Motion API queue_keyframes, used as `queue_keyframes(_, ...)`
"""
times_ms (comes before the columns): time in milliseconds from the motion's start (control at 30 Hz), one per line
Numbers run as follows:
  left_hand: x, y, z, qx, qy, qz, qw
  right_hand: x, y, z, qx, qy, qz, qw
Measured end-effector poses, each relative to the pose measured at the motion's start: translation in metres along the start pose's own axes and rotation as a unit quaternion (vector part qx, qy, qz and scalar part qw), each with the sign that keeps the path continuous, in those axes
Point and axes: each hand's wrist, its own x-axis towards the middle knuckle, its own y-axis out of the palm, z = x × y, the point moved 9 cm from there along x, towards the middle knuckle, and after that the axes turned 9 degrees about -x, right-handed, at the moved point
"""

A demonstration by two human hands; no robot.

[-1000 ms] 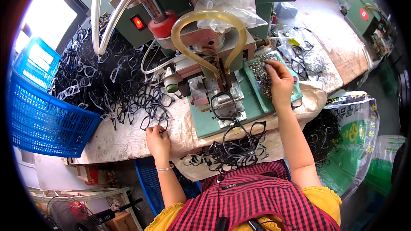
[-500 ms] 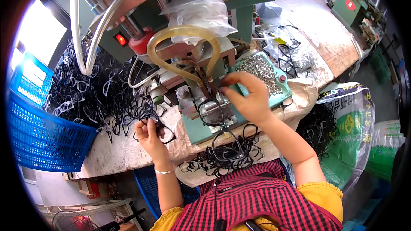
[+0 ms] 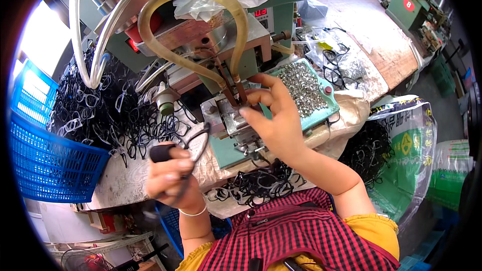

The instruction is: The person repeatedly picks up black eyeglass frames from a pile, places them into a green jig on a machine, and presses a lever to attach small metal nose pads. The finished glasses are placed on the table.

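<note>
My left hand (image 3: 173, 178), partly blurred, is closed round a black eyeglass frame (image 3: 203, 143) in front of the bench machine. A black finger cover (image 3: 161, 153) shows on one of its fingers. At the machine, my right hand (image 3: 278, 118) has its fingers bent, thumb and fingertips beside two copper-coloured electrode arms (image 3: 235, 95) above a small metal jig (image 3: 233, 120). Whatever its fingertips pinch is too small or hidden to tell. Below the jig, a heap of black eyeglass frames (image 3: 256, 183) lies at the bench's front edge.
A turquoise tray (image 3: 329, 103) of small metal parts (image 3: 301, 88) stands right of the jig. Many frames (image 3: 95, 100) pile up at left beside blue baskets (image 3: 55, 158). An open sack (image 3: 409, 155) with frames stands at right. A thick yellowish hose (image 3: 145, 20) loops over the work.
The eyeglass frame has gone from the jig, and my left hand has moved nearer, holding a frame. My right hand has shifted slightly left and down. The view has tilted a little.
</note>
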Motion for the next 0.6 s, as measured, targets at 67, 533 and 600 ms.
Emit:
queue_keyframes(67, -0.002, 0.035, 0.004, 0.004, -0.029, 0.096, 0.995, -0.003, -0.004, 0.006, -0.061, -0.020, 0.007, 0.998)
queue_keyframes(533, -0.020, 0.085, 0.028, 0.054, -0.019, 0.290, 0.955, 0.013, -0.089, -0.054, -0.559, -0.242, -0.017, 0.793)
queue_keyframes(600, -0.024, 0.085, 0.027, 0.077, -0.035, 0.285, 0.955, 0.024, -0.070, -0.052, -0.560, -0.271, 0.054, 0.781)
